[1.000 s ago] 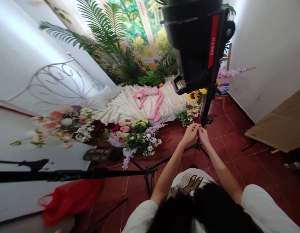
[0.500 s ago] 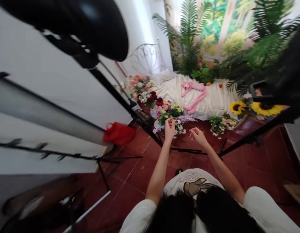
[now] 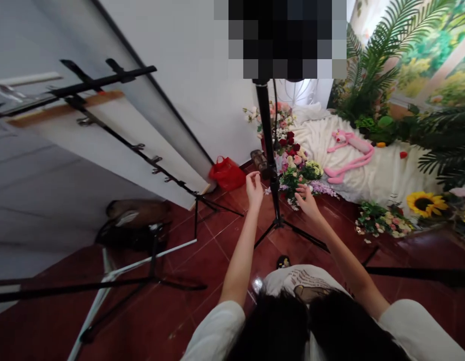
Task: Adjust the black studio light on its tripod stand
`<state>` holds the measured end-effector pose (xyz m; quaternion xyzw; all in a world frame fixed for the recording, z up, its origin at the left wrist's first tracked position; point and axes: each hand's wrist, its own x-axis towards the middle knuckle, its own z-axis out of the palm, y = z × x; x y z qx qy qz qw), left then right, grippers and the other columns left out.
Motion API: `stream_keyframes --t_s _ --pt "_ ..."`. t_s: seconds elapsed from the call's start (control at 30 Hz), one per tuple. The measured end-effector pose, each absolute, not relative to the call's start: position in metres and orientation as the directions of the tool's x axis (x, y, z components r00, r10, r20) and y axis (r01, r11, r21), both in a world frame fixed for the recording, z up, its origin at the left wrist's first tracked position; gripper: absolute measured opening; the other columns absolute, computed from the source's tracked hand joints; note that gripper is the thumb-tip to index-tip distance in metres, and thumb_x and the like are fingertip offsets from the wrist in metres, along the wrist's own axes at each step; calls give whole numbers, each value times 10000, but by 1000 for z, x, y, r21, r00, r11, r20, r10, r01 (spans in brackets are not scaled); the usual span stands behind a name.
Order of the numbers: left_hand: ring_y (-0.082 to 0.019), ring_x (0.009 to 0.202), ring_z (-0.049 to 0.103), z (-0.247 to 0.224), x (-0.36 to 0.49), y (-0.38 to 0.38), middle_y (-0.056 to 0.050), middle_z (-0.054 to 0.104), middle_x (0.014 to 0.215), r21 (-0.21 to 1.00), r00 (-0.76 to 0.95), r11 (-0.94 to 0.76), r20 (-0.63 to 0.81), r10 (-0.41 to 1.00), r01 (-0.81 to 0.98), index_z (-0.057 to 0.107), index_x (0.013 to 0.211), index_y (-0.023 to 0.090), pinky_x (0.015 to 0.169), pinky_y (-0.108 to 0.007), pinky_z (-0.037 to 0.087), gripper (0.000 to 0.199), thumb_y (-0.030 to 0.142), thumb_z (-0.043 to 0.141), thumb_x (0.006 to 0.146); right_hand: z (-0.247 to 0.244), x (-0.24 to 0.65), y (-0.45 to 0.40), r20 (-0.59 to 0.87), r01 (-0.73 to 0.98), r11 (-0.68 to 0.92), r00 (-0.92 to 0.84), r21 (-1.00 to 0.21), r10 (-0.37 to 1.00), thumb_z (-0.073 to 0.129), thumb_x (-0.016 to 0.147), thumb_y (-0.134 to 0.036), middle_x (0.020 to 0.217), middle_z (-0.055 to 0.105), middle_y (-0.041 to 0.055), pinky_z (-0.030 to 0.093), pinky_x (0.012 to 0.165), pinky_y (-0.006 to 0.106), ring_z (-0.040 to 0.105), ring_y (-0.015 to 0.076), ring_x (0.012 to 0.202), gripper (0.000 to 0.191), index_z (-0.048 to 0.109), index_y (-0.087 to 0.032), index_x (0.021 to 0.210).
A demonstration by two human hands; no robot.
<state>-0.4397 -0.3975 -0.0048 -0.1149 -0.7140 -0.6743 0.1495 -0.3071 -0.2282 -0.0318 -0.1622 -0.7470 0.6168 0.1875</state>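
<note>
My left hand [image 3: 254, 189] hovers just left of a black light stand [image 3: 269, 125], its fingers loosely bent with nothing in them. On the other side of the pole, my right hand [image 3: 306, 201] hangs in the air with its fingers apart, also holding nothing. Behind it in the view lie artificial flowers [image 3: 297, 161] in pink, red, white and purple. A pink plush toy [image 3: 354, 145] rests on a white draped cloth [image 3: 386, 170] farther back. The top of the stand is covered by a pixelated patch.
Tripod legs [image 3: 300, 233] spread over the red tiled floor [image 3: 213, 250]. To the left are a red bag [image 3: 227, 173], a backdrop rack with clips [image 3: 142, 150] and white metal legs [image 3: 149, 258]. Sunflowers [image 3: 427, 204] and palm leaves [image 3: 382, 60] stand at the right.
My view has turned left, so the flowers and plush toy sit farther right and the rack shows more. The light stand now stands between my hands. Both hands remain without anything in them.
</note>
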Motion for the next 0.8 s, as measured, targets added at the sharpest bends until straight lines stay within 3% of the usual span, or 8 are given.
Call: stream_keyframes --t_s 0.1,0.17,0.3,0.53,0.63,0.8 --pt "-161 1079 620 -2 -445 -385 -97 636 1176 944 -945 -60 325 34 323 568 1112 215 1000 -326 470 500 627 336 948 -32 -331 -237 136 -27 237 -880 -971 455 536 855 -621 1411 508 181 449 1069 450 563 251 1228 708 424 -195 1409" --pt "-162 1085 629 -1 -446 -373 -93 642 1177 952 -954 -126 288 81 277 571 1146 229 972 -327 488 567 663 263 947 -30 -346 -244 129 -31 235 -901 -972 413 452 889 -673 1483 456 165 351 1155 451 491 251 1331 742 392 -201 1458" --pt "-163 1149 601 -7 -441 -354 -81 630 1204 949 -953 -150 293 83 278 546 1219 250 1027 -338 452 611 698 247 931 -27 -365 -259 104 -27 221 -933 -975 345 373 885 -753 1537 417 110 243 1223 418 370 235 1439 821 365 -212 1503" --pt "-166 1134 605 -33 -441 -343 -103 621 1225 954 -948 -127 288 139 271 505 1258 248 1035 -360 435 608 711 356 895 -32 -380 -273 71 -20 196 -962 -981 262 302 880 -788 1550 408 90 163 1253 399 277 203 1493 853 407 -201 1490" --pt "-168 1111 611 -41 -441 -342 -117 626 1212 953 -947 -147 287 144 267 519 1228 232 1040 -370 432 589 696 361 900 -39 -384 -271 52 -4 171 -959 -985 277 302 889 -772 1536 425 94 206 1240 394 326 198 1470 815 447 -203 1454" --pt "-182 1101 617 -47 -441 -341 -119 636 1163 961 -954 -130 261 149 242 530 1203 225 1033 -371 433 557 669 353 916 -47 -389 -258 -53 63 21 -949 -998 312 339 932 -665 1421 539 97 510 1020 420 564 212 1273 604 502 -248 1338"
